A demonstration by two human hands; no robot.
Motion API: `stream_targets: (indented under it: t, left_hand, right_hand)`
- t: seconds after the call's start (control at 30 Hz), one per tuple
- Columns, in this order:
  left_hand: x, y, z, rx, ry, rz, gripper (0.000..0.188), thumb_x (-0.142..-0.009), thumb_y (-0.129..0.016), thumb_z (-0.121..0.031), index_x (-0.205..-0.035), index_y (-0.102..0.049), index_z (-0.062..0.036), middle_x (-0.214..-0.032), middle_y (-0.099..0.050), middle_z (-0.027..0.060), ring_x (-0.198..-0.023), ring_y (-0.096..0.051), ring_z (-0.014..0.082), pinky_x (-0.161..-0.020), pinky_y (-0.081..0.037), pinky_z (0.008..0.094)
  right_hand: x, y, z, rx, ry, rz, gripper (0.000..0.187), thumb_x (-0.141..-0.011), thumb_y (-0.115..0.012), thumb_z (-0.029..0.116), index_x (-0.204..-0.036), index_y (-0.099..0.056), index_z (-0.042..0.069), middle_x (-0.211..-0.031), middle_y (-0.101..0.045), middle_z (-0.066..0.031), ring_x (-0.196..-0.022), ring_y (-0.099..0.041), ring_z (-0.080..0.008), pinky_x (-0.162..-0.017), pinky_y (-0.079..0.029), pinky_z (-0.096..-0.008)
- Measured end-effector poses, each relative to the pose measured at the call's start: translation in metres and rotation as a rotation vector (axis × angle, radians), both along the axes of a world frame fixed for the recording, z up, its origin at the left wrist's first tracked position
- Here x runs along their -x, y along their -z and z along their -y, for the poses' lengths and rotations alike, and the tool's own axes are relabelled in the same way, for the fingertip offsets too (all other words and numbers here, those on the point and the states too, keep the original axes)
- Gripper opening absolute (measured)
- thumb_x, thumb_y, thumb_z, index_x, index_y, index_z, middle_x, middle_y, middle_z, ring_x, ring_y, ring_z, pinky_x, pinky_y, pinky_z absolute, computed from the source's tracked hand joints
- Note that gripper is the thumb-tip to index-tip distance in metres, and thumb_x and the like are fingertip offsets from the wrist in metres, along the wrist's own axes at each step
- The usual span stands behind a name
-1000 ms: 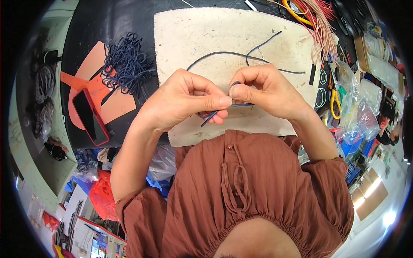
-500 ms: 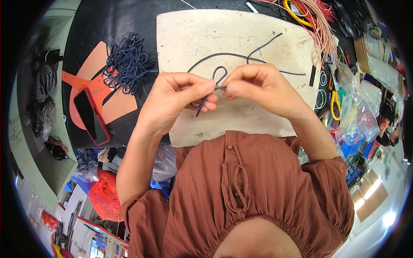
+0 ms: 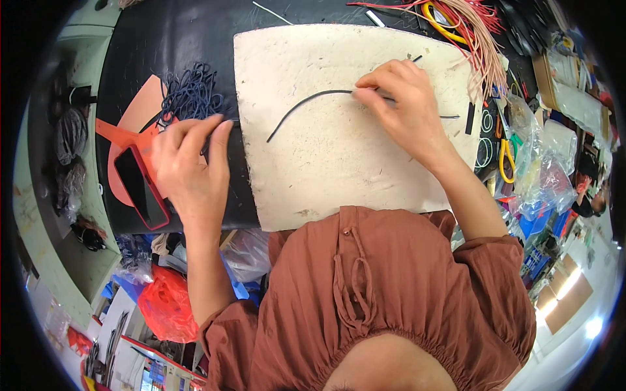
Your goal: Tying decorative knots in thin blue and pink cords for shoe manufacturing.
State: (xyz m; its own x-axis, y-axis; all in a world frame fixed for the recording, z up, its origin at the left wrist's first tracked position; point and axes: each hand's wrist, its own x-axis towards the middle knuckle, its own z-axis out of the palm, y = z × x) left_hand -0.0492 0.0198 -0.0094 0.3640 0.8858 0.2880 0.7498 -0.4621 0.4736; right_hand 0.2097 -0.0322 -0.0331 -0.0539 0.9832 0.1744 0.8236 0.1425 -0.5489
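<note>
My left hand (image 3: 195, 159) is over the left side of the table, just below a tangled pile of dark blue knotted cords (image 3: 190, 91). Its thumb and forefinger are close together, and a short bit of dark cord shows at their tips; the rest is hidden. Above the pale board (image 3: 313, 176), my right hand (image 3: 404, 111) pinches a dark cord (image 3: 306, 101) between thumb and forefinger. That cord curves down to the left across the board. Another dark cord end (image 3: 450, 116) shows to the right, partly behind the hand.
Orange and peach flat pieces (image 3: 117, 132) and a red-cased phone (image 3: 142, 189) lie at the left. Red and pink cords (image 3: 479, 52) heap at the far right. Yellow-handled scissors (image 3: 506, 161) and clear plastic bags (image 3: 535, 169) are at the right edge.
My hands have parted from the looped cord they both held. The left moved left to the pile; the right moved up and right onto a cord on the board.
</note>
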Motion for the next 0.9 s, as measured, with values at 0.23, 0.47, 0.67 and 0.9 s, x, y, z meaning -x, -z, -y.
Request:
stream_targets:
  t: [0.23,0.47,0.67,0.9]
  left_hand:
    - [-0.048,0.000,-0.002,-0.079,0.294,-0.080,0.026,-0.066,-0.071,-0.008,-0.091,-0.064,-0.0038,-0.073,-0.051,0.0078,-0.068,-0.050,0.0237,-0.058,-0.042,0.0337]
    - [-0.038,0.034,-0.018,0.814,0.245,0.404,0.010,-0.083,-0.058,-0.006,-0.090,-0.061,0.0006,-0.088,-0.062,0.0122,-0.074,-0.057,0.0194,-0.064,-0.047,0.0302]
    - [-0.081,0.004,-0.006,1.284,0.387,1.456,0.014,-0.091,-0.044,-0.004,-0.101,-0.052,-0.0009,-0.094,-0.058,0.0106,-0.084,-0.054,0.0210,-0.080,-0.046,0.0286]
    - [-0.110,-0.026,0.000,1.124,0.067,1.262,0.029,-0.088,-0.054,-0.008,-0.114,-0.047,0.0001,-0.107,-0.056,0.0173,-0.092,-0.059,0.0236,-0.078,-0.050,0.0332]
  right_hand:
    - [0.014,0.007,-0.007,-0.133,-0.113,0.223,0.008,-0.073,-0.059,0.013,-0.076,-0.054,0.008,-0.078,-0.054,-0.0067,-0.078,-0.051,-0.0257,-0.069,-0.037,-0.0407]
    - [-0.004,-0.019,-0.006,-0.347,-0.127,-0.333,0.010,-0.079,-0.053,0.014,-0.076,-0.056,0.005,-0.072,-0.054,-0.0071,-0.069,-0.052,-0.0255,-0.063,-0.041,-0.0377]
    - [0.002,-0.055,0.010,-0.109,-0.004,-0.931,0.013,-0.076,-0.060,0.012,-0.080,-0.062,0.000,-0.074,-0.061,-0.0115,-0.066,-0.058,-0.0260,-0.061,-0.044,-0.0346]
    - [0.011,-0.054,-0.003,-0.156,0.062,-0.865,0.017,-0.079,-0.062,0.017,-0.080,-0.064,0.001,-0.075,-0.061,-0.0140,-0.065,-0.059,-0.0228,-0.059,-0.045,-0.0311]
